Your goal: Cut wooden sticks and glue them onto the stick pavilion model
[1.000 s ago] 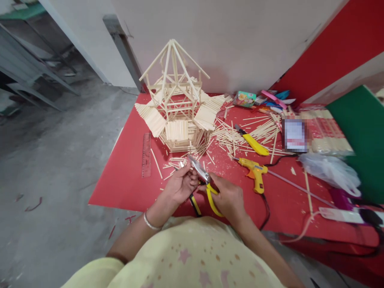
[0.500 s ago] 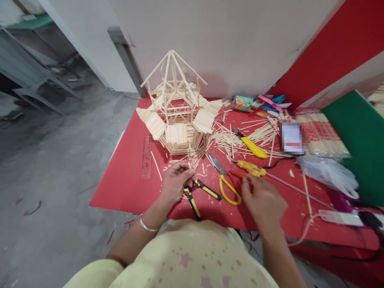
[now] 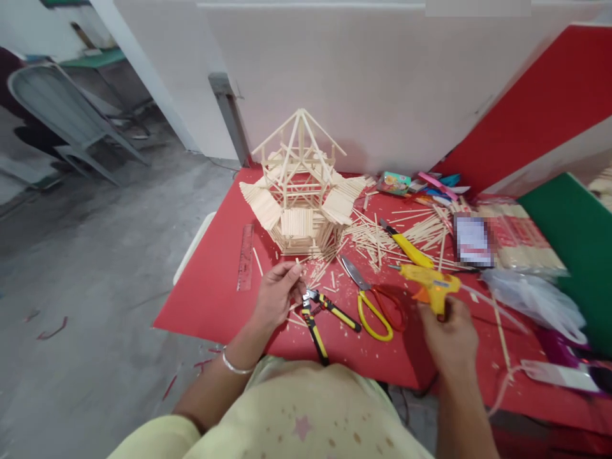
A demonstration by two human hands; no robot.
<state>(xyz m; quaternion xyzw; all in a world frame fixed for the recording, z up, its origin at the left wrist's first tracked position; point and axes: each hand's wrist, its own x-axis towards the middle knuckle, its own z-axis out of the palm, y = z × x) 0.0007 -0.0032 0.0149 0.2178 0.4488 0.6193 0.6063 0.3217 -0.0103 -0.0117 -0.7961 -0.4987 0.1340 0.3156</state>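
Note:
My right hand [image 3: 449,331] grips a yellow hot glue gun [image 3: 430,285] by its handle, nozzle pointing left, raised over the table. Between thumb and fingers of my left hand [image 3: 280,293] is pinched a short wooden stick [image 3: 297,261], mostly hidden, with only its pale tip showing. Just right of that hand lie black-and-yellow pliers [image 3: 315,319], handles spread. Scissors [image 3: 375,309] with one yellow and one red handle rest between my hands. Beyond them stands a gazebo-like model [image 3: 299,191] built of wooden sticks, with an open roof frame and slatted panels.
Loose sticks [image 3: 373,236] are scattered right of the model, with a yellow utility knife [image 3: 408,245] on them. A clear ruler [image 3: 245,258] lies at left. A phone-like device [image 3: 473,240], packed sticks [image 3: 521,236] and a plastic bag [image 3: 530,296] occupy the right side.
My right hand has picked the glue gun up off the table and moved it right. My left hand keeps its pinch near the pliers. The whole view has shifted slightly.

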